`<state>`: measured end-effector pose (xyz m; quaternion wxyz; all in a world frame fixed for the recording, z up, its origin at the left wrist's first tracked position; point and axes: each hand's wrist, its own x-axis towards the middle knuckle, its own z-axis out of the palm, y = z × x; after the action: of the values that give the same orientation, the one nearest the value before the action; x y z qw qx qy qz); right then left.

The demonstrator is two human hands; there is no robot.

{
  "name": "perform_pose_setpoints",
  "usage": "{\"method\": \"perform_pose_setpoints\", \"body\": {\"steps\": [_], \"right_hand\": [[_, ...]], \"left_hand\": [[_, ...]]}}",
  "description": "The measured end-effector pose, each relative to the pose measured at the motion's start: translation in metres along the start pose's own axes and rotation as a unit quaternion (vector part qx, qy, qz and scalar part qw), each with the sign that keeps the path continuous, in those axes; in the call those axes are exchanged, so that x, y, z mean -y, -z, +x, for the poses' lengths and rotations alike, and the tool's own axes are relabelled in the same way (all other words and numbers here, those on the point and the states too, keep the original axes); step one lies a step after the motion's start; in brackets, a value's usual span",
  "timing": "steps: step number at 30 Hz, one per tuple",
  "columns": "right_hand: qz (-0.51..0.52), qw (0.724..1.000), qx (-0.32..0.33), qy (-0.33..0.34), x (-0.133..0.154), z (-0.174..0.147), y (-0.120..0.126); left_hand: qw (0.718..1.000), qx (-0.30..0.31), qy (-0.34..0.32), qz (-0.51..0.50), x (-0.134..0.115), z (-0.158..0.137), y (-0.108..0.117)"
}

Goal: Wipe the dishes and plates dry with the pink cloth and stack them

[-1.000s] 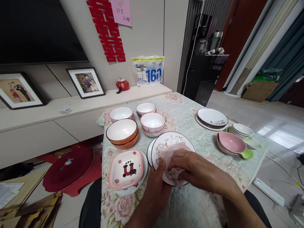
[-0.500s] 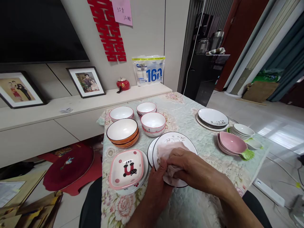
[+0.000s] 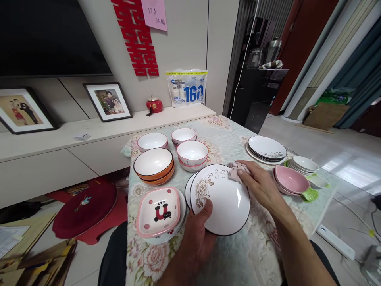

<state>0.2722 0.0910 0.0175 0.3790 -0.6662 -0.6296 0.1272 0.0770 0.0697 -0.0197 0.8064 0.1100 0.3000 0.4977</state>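
My right hand point(image 3: 262, 186) slid cloth point(image 3: 237, 171) to plate point(image 3: 222, 200) far rim; left hand point(image 3: 198, 234) pinching near rim. Tilted plate may slip, I judge.

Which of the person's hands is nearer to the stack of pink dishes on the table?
The right. The right hand, holding a pink cloth, lies just left of the pink dishes. The left hand grips the white floral plate, farther away.

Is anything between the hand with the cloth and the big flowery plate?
Nothing visible. The right hand presses the pink cloth right at the upper right rim of the flowery plate, while the left hand grips its near edge.
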Motion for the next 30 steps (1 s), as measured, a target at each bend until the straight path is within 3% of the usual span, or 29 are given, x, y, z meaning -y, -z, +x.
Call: {"method": "perform_pose_setpoints", "body": {"steps": [4, 9, 15, 17, 20, 24, 27, 30], "right_hand": [[0.151, 0.981, 0.094, -0.072, -0.005, 0.001, 0.001], [0.325, 0.928, 0.124, -0.13, -0.015, 0.001, 0.0], [0.422, 0.872, 0.179, -0.17, -0.02, -0.001, 0.003], [0.445, 0.86, 0.176, -0.175, -0.02, -0.002, 0.001], [0.441, 0.864, 0.151, -0.189, -0.02, -0.002, -0.004], [0.439, 0.863, 0.12, -0.221, -0.017, 0.0, -0.006], [0.461, 0.844, 0.084, -0.259, -0.017, 0.002, 0.0], [0.467, 0.837, 0.043, -0.281, -0.022, 0.004, 0.009]], "left_hand": [[1.0, 0.01, -0.004, 0.001, 0.002, 0.0, 0.003], [1.0, 0.009, 0.002, 0.012, 0.006, -0.001, 0.006], [0.999, 0.035, -0.003, -0.008, 0.01, -0.001, 0.005], [0.999, 0.032, -0.001, -0.003, 0.009, -0.001, 0.005], [0.999, 0.035, 0.005, 0.016, 0.009, 0.0, 0.005], [0.995, 0.082, 0.009, 0.061, 0.009, -0.001, 0.007], [0.985, 0.143, -0.049, 0.084, 0.008, 0.001, 0.006], [0.965, 0.162, -0.155, 0.133, 0.007, 0.003, 0.007]]}}
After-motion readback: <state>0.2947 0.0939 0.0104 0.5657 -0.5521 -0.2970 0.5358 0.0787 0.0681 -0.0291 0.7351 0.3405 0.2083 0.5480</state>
